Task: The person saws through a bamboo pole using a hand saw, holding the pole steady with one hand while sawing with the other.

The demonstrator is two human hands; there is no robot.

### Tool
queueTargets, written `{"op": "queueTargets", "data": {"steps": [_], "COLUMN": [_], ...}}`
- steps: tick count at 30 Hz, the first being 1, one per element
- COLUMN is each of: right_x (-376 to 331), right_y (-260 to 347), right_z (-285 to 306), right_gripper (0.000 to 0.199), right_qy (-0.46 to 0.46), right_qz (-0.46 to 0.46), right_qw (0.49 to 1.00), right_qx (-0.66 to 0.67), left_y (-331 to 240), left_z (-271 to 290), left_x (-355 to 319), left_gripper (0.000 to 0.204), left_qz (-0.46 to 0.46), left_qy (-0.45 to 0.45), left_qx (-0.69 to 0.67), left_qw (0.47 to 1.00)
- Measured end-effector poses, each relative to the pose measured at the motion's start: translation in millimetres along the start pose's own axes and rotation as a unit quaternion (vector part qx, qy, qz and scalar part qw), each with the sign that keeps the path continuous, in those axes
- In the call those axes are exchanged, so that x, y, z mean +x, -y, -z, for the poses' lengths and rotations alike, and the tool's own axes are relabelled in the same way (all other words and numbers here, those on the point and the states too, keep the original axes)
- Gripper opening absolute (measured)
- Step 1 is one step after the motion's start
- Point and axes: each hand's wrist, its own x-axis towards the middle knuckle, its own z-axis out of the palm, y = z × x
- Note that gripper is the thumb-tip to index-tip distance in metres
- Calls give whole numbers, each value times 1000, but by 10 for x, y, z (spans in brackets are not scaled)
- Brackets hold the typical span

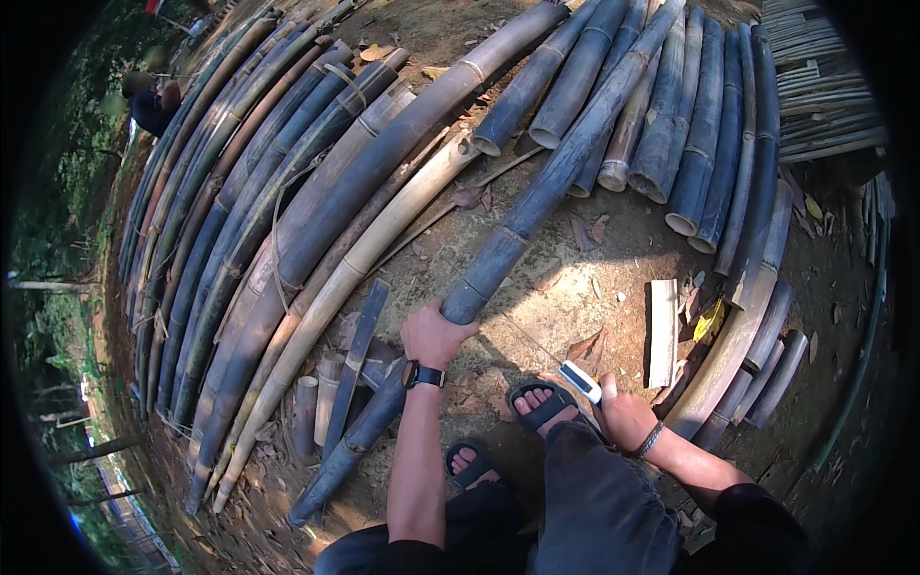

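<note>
A long dark bamboo pole [508,240] slants from the far right to the near left, in front of me. My left hand [431,335], a watch on its wrist, is wrapped round this pole. My right hand [625,416] is closed on the white handle of a hand saw [579,380]. The thin blade runs up and left to the pole, just beyond my left hand; whether its teeth have cut into the bamboo I cannot tell. My sandalled right foot [543,406] is on the ground beside the saw handle.
Many bamboo poles [316,220] lie side by side at the left, and more dark poles [700,144] at the far right. Short cut pieces [767,374] lie right of me, near a split pale piece [662,331]. Dry leaves dot the ground. A person [153,103] is at the far left.
</note>
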Motion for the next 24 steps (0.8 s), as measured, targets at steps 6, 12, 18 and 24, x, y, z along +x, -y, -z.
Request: {"op": "queueTargets", "data": {"steps": [6, 12, 18, 24], "right_x": [337, 539, 73, 695], "right_y": [215, 215, 77, 315], "right_z": [-29, -51, -138, 38], "right_gripper": [44, 41, 44, 34], "right_qy": [-10, -33, -48, -47], "right_qz": [22, 30, 41, 25], "right_qw": [999, 999, 998, 999], "right_qx": [36, 27, 25, 4], "left_y": [222, 302, 305, 151], "left_z": [10, -69, 22, -3], "left_x": [137, 148, 153, 213], "left_gripper": [55, 58, 59, 64], "left_qz": [-16, -16, -25, -1], "left_qy": [29, 59, 78, 106], "left_qx": [-63, -84, -104, -112], "left_qw": [997, 995, 991, 988]}}
